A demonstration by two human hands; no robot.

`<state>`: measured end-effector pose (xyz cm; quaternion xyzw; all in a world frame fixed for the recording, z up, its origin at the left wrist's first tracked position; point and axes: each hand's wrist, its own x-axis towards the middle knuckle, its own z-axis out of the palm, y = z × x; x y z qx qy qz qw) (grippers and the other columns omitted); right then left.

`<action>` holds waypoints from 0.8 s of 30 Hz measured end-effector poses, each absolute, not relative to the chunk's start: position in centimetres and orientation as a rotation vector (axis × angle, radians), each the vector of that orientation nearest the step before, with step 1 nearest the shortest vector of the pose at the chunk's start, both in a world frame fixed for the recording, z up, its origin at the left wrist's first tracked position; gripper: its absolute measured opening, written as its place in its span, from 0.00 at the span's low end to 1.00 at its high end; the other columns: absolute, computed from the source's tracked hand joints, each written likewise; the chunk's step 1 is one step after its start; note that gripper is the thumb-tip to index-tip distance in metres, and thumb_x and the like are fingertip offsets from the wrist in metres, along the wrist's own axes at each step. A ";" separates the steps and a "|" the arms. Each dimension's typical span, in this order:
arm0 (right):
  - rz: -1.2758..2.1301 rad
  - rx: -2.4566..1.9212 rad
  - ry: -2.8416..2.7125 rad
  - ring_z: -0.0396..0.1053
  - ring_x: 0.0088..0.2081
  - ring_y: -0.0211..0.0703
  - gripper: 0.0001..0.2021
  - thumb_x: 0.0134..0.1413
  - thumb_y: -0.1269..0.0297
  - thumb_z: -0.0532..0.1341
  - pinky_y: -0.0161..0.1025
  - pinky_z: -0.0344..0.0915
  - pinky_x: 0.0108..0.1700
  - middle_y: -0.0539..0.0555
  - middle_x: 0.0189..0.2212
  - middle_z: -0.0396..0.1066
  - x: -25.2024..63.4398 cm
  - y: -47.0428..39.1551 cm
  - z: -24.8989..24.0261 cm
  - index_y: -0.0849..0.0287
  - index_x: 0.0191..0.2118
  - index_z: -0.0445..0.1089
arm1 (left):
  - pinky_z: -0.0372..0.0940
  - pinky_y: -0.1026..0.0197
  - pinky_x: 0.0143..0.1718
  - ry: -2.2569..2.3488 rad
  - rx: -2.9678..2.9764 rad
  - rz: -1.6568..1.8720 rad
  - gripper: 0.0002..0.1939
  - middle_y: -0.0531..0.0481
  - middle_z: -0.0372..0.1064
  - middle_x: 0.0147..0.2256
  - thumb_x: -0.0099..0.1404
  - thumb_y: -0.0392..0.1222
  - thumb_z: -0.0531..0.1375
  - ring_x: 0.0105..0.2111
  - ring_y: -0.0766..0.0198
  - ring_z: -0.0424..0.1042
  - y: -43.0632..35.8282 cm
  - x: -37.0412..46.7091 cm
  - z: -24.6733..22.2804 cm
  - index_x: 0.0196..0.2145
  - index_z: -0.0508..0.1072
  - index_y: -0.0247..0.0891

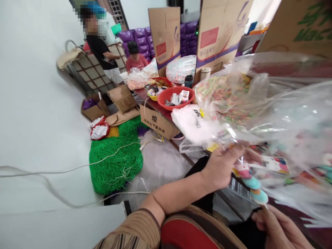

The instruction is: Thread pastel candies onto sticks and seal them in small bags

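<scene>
A marshmallow skewer in pink, turquoise and white hangs tilted between my hands, its thin stick pointing down to the right. My right hand pinches the stick at the lower end. Around the upper end, my left hand is closed on a shiny clear plastic wrapper; how far the wrapper covers the skewer is hard to see. Just beyond my left hand lies a white printed plastic bag. Past the skewer, a flat colourful printed piece lies among clear plastic.
Big clear bags of coloured candy cover the table's right side. A red basin holds small packets. Cardboard boxes and green netting are on the left, with white cables across. Two people are at the back.
</scene>
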<state>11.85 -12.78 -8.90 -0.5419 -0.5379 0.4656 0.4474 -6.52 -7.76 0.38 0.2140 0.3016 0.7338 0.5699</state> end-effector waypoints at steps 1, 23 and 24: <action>1.123 -1.422 -1.329 0.69 0.28 0.49 0.15 0.47 0.43 0.70 0.51 0.65 0.34 0.55 0.25 0.72 11.9 -12.9 -8.5 0.48 0.34 0.79 | 0.69 0.55 0.35 0.731 0.427 1.704 0.31 0.46 0.76 0.27 0.44 0.66 0.73 0.29 0.57 0.76 -8.0 -6.4 0.3 0.36 0.75 0.39; 1.323 -1.252 -1.393 0.58 0.22 0.35 0.18 0.61 0.45 0.62 0.35 0.57 0.25 0.46 0.23 0.68 12.8 -12.6 -8.6 0.56 0.41 0.74 | 0.69 0.62 0.33 0.799 0.501 1.600 0.14 0.58 0.70 0.25 0.65 0.54 0.66 0.27 0.66 0.75 -6.5 -5.1 -1.9 0.40 0.75 0.43; 1.263 -1.277 -1.408 0.58 0.23 0.35 0.16 0.60 0.47 0.64 0.35 0.57 0.26 0.46 0.23 0.68 12.6 -12.6 -8.6 0.56 0.39 0.74 | 0.69 0.61 0.33 0.796 0.500 1.612 0.14 0.58 0.70 0.25 0.63 0.53 0.68 0.27 0.66 0.75 -6.6 -4.9 -1.9 0.39 0.75 0.44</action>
